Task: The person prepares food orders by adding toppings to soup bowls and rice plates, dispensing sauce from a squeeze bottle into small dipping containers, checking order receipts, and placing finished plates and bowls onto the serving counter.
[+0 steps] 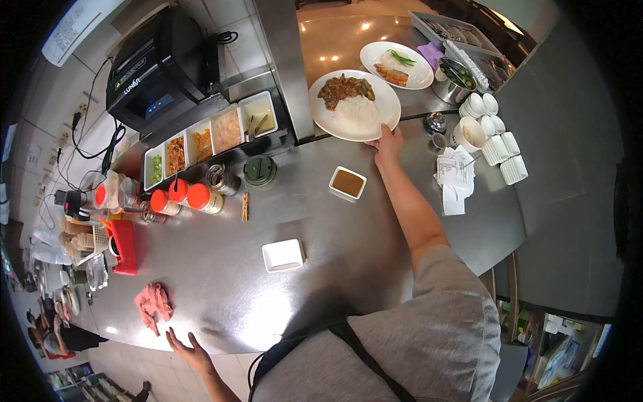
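My right hand point(387, 143) grips the near edge of a large white plate point(388, 102) at the far side of the counter. White rice point(356, 115) and a brown stir-fry point(345, 88) lie on it. Just behind stands a second white plate point(420, 74) with rice, green garnish and orange-brown pieces. Nearer to me is a small white dish of brown sauce point(348, 182). Another small white dish point(282, 256) sits mid-counter. By the front edge, my left hand point(191, 354) is open with fingers spread, close to a crumpled pink cloth point(154, 305).
Food tubs point(228, 128) line the back left below a black printer point(157, 74). Red-lidded jars point(204, 199) and a dark green lid point(260, 170) stand before them. At right are paper slips point(455, 174), stacked white cups point(506, 157) and a metal container of utensils point(455, 84).
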### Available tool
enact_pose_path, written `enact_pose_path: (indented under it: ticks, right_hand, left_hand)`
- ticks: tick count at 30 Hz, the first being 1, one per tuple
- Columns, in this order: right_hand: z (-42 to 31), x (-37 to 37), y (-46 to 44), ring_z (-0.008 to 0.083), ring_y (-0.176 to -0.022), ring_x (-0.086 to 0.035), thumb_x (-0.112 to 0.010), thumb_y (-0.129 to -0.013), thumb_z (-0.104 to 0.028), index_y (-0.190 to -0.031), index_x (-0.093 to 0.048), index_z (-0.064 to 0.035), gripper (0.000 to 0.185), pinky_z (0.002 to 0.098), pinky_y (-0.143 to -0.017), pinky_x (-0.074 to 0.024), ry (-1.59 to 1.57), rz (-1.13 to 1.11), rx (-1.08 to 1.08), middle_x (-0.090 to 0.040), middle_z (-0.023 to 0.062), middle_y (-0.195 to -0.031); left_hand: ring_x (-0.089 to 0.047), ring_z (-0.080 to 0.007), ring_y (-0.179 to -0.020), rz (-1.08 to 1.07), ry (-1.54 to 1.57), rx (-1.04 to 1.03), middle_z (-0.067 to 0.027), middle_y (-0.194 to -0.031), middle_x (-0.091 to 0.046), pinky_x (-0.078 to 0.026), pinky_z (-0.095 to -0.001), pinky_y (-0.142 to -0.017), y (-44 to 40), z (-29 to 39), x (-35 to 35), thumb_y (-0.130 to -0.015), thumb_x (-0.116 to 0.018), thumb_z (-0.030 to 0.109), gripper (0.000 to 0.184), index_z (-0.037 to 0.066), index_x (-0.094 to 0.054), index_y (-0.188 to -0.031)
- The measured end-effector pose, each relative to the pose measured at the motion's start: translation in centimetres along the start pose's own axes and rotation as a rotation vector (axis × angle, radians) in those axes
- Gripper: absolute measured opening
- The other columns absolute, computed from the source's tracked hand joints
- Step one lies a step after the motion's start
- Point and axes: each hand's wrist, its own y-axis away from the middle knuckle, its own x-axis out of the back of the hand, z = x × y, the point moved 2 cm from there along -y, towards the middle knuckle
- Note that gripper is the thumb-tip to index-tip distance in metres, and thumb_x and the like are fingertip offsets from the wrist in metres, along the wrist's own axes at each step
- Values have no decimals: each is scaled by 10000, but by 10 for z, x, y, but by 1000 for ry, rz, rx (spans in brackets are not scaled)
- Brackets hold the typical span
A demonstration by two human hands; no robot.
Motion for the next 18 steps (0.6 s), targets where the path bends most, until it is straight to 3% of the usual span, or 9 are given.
enact_pose_path:
  ticks: [3,5,8,11,13,15,18]
  right_hand:
    - [7,-19,-22,281,-799,-679,-536,-945,-141,-1265,-448,-10,357,386,-556,-619,-38,-52,24,-609,166,-1092]
    - [7,-33,-36,312,-878,-662,-564,-952,-198,-1285,-429,-11,406,415,-619,-626,-84,-131,-64,-581,179,-1146]
    - [18,-48,-53,369,-1101,-566,-676,-886,-260,-1435,-188,-90,754,474,-921,-536,-307,-329,-207,-457,227,-1305]
    - [-9,-41,-8,381,-1263,-428,-803,-761,-305,-1481,-43,-125,1062,503,-1057,-387,294,-512,-164,-383,261,-1364]
    - [-27,-21,56,379,-1334,-329,-880,-635,-282,-1498,-39,-122,1215,496,-1090,-309,809,-888,34,-344,270,-1395]
    - [-37,2,102,382,-1319,-346,-887,-596,-223,-1497,-92,-106,1208,467,-1078,-330,1168,-952,209,-349,254,-1398]
    - [-28,24,132,394,-1275,-388,-865,-597,-141,-1484,-170,-88,1128,472,-1066,-336,1044,-752,450,-424,221,-1346]
  left_hand:
    - [-314,-364,-1359,-12,36,21,-184,-1472,-319,-288,-498,-1096,-1,-1,-4,-906,-588,69,536,73,-391,-1404]
    - [-317,-362,-1358,-10,53,2,-184,-1470,-320,-286,-499,-1096,-3,-1,-8,-905,-589,64,535,66,-392,-1402]
    - [-324,-351,-1356,-20,95,-60,-183,-1462,-332,-281,-491,-1100,-6,8,-11,-898,-609,56,532,53,-406,-1390]
    - [-332,-343,-1352,-37,46,-63,-178,-1438,-370,-287,-481,-1098,-10,18,-14,-908,-599,81,510,55,-418,-1383]
    - [-338,-337,-1349,-51,37,-77,-171,-1425,-390,-295,-471,-1095,-12,27,-14,-915,-591,96,491,55,-429,-1377]
    - [-347,-331,-1342,-83,19,-125,-166,-1411,-410,-295,-461,-1095,-14,28,-16,-920,-586,108,476,52,-440,-1369]
    - [-388,-318,-1304,-118,23,-112,-150,-1376,-457,-300,-438,-1091,-17,23,-28,-914,-587,100,466,49,-455,-1358]
